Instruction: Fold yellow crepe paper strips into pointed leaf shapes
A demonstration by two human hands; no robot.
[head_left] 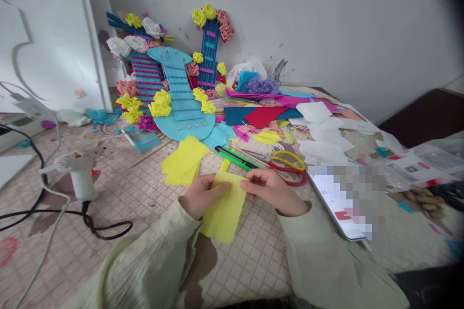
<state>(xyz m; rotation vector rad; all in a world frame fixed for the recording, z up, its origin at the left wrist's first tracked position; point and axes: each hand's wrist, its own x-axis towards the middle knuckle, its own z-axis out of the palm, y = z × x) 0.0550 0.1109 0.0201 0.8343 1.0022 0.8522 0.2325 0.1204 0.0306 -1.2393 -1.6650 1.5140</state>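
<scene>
Between my hands is a rectangular sheet of yellow crepe paper (225,217), hanging down toward me. My left hand (201,196) grips its upper left side, thumb lying across the front. At the upper right corner, my right hand (273,192) pinches the edge between thumb and fingers. Just beyond my left hand lies a stack of similar yellow paper pieces (186,159). A green utility knife (237,158) rests past my fingertips. Scissors with yellow and red handles (290,161) lie beyond my right hand.
A white hot glue gun (81,174) stands at left with its cord. Harp-like blue string crafts (184,91) with paper flowers lean at the back wall. Paper scraps (268,116) and white sheets (322,130) spread behind. A lit phone (337,207) lies right of my arm.
</scene>
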